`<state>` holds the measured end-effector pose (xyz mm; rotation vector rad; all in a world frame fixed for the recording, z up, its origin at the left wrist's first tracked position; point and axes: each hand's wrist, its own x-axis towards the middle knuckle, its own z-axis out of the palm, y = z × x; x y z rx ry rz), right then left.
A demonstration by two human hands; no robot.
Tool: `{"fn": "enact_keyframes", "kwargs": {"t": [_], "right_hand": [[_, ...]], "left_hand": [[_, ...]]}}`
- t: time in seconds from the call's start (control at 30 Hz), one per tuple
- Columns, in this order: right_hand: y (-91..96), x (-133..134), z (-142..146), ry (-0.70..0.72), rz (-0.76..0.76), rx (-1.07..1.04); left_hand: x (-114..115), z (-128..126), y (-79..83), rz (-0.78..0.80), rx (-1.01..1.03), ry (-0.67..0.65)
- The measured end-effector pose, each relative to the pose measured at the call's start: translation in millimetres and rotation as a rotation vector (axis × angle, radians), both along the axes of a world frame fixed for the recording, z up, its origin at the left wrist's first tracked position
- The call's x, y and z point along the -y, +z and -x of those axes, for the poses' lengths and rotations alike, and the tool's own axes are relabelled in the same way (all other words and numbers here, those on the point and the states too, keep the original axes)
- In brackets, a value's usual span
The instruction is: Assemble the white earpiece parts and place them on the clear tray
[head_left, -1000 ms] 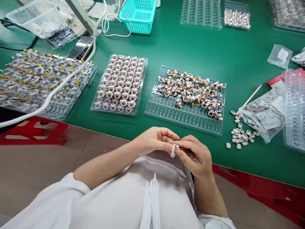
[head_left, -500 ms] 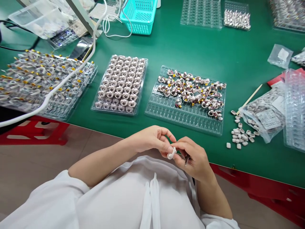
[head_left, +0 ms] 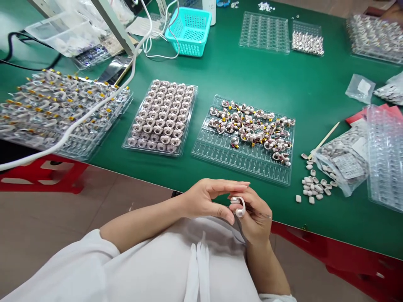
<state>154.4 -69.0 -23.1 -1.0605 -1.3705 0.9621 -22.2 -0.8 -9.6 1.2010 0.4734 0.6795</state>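
Note:
My two hands meet just off the near edge of the green table (head_left: 283,84). My right hand (head_left: 255,216) is closed around a small white ear-hook part (head_left: 239,206). My left hand (head_left: 211,197) lies beside it, fingers stretched over the part and thumb below, touching it. Straight ahead sits a clear tray (head_left: 239,157) with several loose ear-hook parts piled in its far half. Left of it is another clear tray (head_left: 160,115) filled with neat rows of pale round parts.
A stack of trays (head_left: 56,113) with hook parts and a white cable (head_left: 94,109) lies at left. Small white pieces (head_left: 315,184) and a plastic bag (head_left: 340,161) lie at right. A teal basket (head_left: 189,31) and more trays (head_left: 264,31) stand at the back. Red frames edge the table.
The white part has turned in my hands and now rests in my right hand. My left fingers have straightened out over it. The view has tilted up slightly.

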Motion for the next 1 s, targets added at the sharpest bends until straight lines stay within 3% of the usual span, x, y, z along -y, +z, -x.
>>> {"fn": "enact_keyframes", "kwargs": {"t": [0.23, 0.57, 0.77, 0.9, 1.0], "right_hand": [[-5.3, 4, 11, -0.192, -0.172, 0.124], [-1.7, -2, 19, -0.230, -0.219, 0.184], [6.7, -5, 12, -0.153, -0.202, 0.267], [10.8, -7, -1, -0.105, -0.184, 0.420], [8.1, -8, -7, -0.096, -0.238, 0.490]], "left_hand": [[13, -6, 4.5, -0.103, -0.054, 0.109], [21, -6, 3.2, -0.037, -0.046, 0.206], [17, -4, -0.5, -0.002, 0.011, 0.146], [7, -1, 7.8, -0.148, -0.104, 0.084], [4, 0, 16.5, -0.312, -0.230, 0.164]]}}
